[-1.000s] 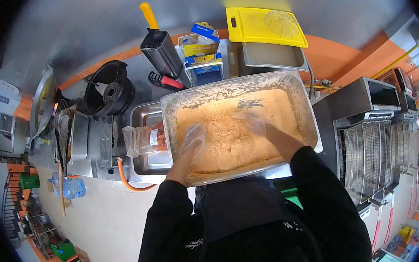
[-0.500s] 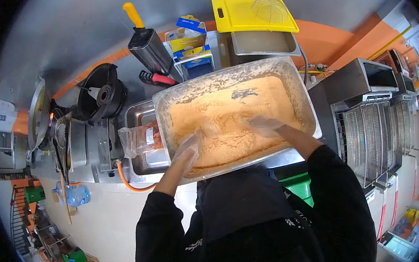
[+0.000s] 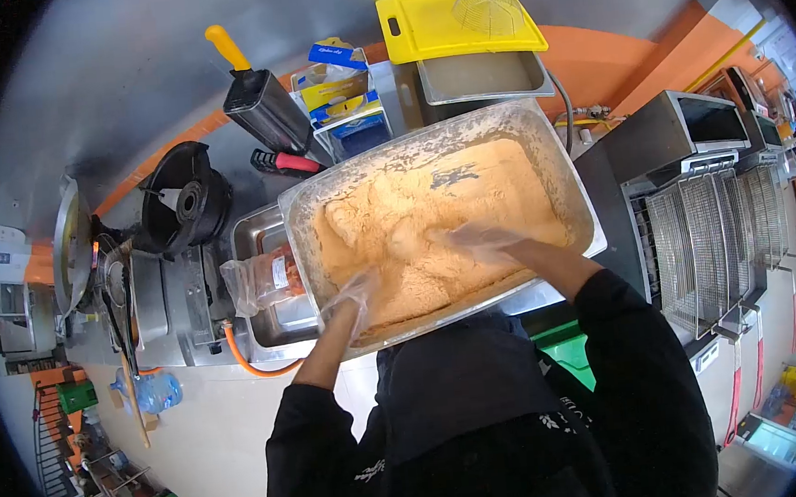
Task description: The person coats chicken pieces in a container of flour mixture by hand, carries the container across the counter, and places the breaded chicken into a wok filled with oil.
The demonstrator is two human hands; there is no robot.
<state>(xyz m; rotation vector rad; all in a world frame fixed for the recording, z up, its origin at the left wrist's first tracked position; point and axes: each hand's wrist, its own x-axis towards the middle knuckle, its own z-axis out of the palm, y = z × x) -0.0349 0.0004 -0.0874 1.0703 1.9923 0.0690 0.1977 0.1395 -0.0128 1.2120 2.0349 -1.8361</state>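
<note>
A large metal pan point(image 3: 582, 192) holds a bed of orange-tan breading flour point(image 3: 495, 180). Lumpy flour-covered pieces point(image 3: 406, 236) show in its middle and towards its left side. Both hands wear clear plastic gloves. My left hand point(image 3: 355, 297) is in the flour by the pan's near left side. My right hand point(image 3: 483, 240) is in the flour right of the middle lump, blurred by motion. Flour and blur hide the fingertips of both, so I cannot make out whether they grip anything.
Left of the pan, a steel tray point(image 3: 256, 224) holds a plastic bag of reddish food point(image 3: 274, 275). Behind stand a knife block point(image 3: 265, 105), glove boxes point(image 3: 344, 103) and a yellow cutting board point(image 3: 427, 27). Fryer baskets point(image 3: 697, 248) are at right; an orange hose point(image 3: 243, 354) hangs at left.
Lumpy coated pieces now show at the left and middle of the flour, where it looked flatter before. My right hand has shifted slightly left in view. The camera view has tilted a little.
</note>
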